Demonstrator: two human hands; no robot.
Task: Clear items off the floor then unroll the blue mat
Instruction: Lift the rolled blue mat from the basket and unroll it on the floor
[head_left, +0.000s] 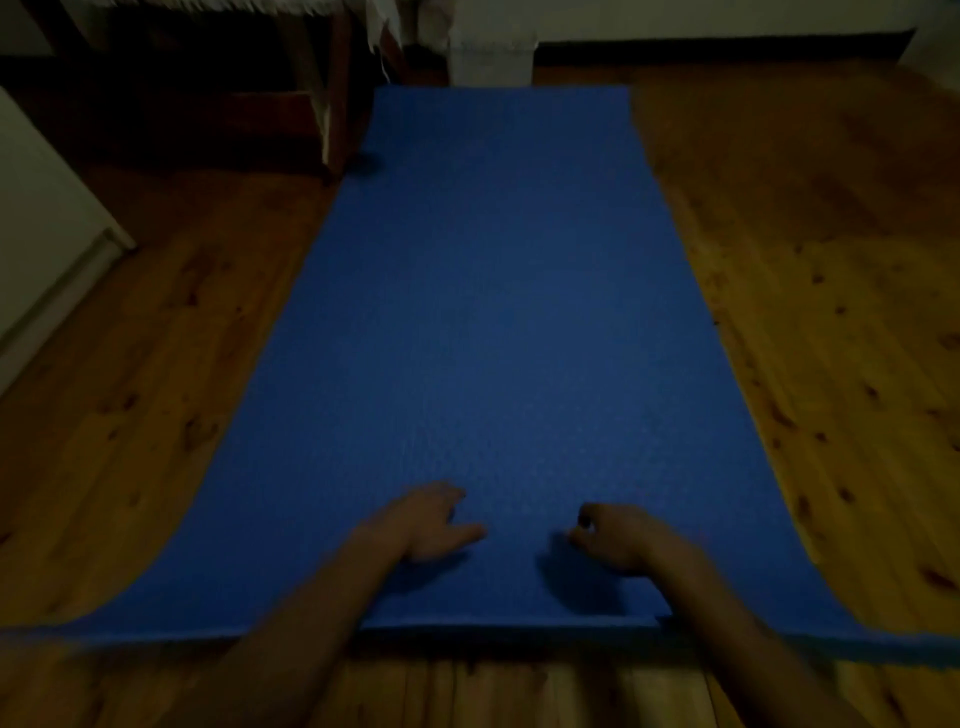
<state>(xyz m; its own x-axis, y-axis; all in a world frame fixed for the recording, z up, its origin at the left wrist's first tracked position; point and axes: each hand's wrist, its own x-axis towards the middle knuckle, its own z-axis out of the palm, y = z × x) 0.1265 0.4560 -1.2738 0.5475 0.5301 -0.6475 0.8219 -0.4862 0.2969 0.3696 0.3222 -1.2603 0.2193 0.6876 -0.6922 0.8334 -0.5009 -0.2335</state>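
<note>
The blue mat (493, 312) lies flat and unrolled on the wooden floor (805, 312), stretching away from me to the far wall. Its near edge runs just in front of me. My left hand (428, 522) rests palm down on the mat near that edge, fingers spread and pointing forward. My right hand (618, 538) sits beside it on the mat with the fingers curled under; the frame is dim and blurred, and nothing shows in it.
A wooden table or chair leg (332, 104) stands at the mat's far left corner. A white post (491, 47) stands at the mat's far end. A white cabinet or door (36, 218) is at the left. Bare floorboards flank the mat on both sides.
</note>
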